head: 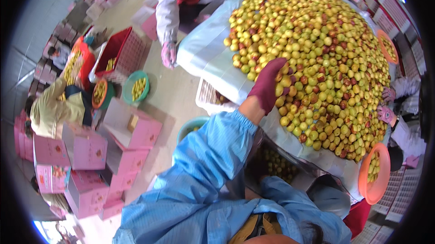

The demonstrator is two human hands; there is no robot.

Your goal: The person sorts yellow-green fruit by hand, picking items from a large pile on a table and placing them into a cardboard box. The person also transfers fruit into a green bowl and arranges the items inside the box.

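Note:
My left hand (266,86), in a maroon glove, reaches over the near left edge of a large heap of jujubes (319,53). Its fingers curl around a few yellow-green jujubes (284,81), and purple fingertips show between the fruits. The heap is mottled yellow, green and reddish brown. It lies on a table covered with a pale plastic sheet (207,48). My right hand is out of sight; the right sleeve (285,193) bends down by the table's near edge. More jujubes (280,165) sit in shadow below that edge.
An orange basin (365,176) of jujubes stands at the near right corner. Co-workers' gloved hands (385,113) touch the heap's right side; another gloved hand (168,53) hangs at the far left corner. Pink cartons (85,148), a green basin (146,91) and a red crate (117,51) stand left.

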